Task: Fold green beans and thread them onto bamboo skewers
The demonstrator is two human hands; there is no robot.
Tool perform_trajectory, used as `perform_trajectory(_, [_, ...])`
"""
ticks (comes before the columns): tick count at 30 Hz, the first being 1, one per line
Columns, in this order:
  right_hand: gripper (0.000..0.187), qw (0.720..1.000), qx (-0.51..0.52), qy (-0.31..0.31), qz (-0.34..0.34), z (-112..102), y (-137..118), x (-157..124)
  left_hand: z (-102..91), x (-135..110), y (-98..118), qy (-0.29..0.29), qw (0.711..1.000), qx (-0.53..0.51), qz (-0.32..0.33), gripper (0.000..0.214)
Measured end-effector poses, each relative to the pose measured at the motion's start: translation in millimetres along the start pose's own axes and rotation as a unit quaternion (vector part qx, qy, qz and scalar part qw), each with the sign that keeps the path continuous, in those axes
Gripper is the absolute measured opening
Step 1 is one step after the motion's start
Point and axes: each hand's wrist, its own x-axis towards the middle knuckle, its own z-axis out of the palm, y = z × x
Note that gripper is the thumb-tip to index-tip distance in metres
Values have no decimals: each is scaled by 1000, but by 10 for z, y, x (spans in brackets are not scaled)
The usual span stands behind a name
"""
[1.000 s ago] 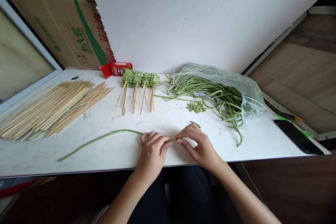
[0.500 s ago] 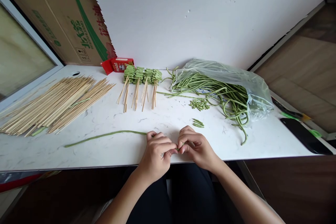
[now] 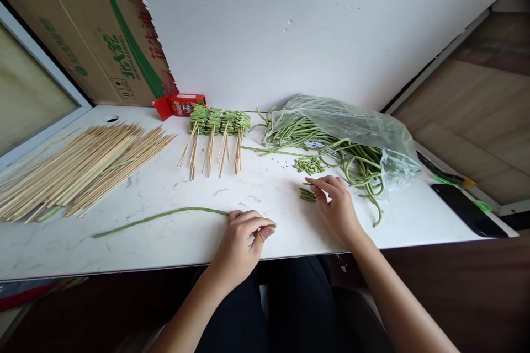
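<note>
My left hand (image 3: 244, 237) is closed around a long green bean (image 3: 165, 213), whose length trails out leftward over the white table. The bean's short end pokes out between thumb and index finger. Farther right, my right hand (image 3: 337, 204) pinches a short piece of bean (image 3: 307, 183) at its fingertips. That piece is just above a small row of cut bean pieces (image 3: 307, 194) lying on the table. Behind this row lies a little heap of shorter bean bits (image 3: 309, 164).
A plastic bag (image 3: 356, 121) of long beans lies at the back right. Skewered bean bundles (image 3: 219, 120) lie beside a red box (image 3: 188, 103). Loose bamboo skewers (image 3: 78, 171) cover the left side. A black phone (image 3: 467, 209) rests at the right edge.
My right hand has parted from my left and moved right and away from me, to the row of cut pieces, carrying a bean piece. The left hand keeps the long bean. The view has shifted slightly.
</note>
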Motion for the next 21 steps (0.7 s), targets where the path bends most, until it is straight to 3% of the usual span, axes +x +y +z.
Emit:
perform_trajectory(5, [35,998,-51,-25,37,-2,259,4,-1,-19,-10,4,1000,12,-19,18])
perform_trajectory(10, [46,998,-26,-52,40,-24,230,20,-25,-13,3,0,1000,30,2,33])
perform_trajectory(15, [33,1000,18,-21,-13,-61,-149,-1,-14,5,-39,12,999,-7,31,43])
perform_trajectory(21, [26,967,164,-175,-81,74,-729,-208,49,-22,-113,52,997,-33,42,53])
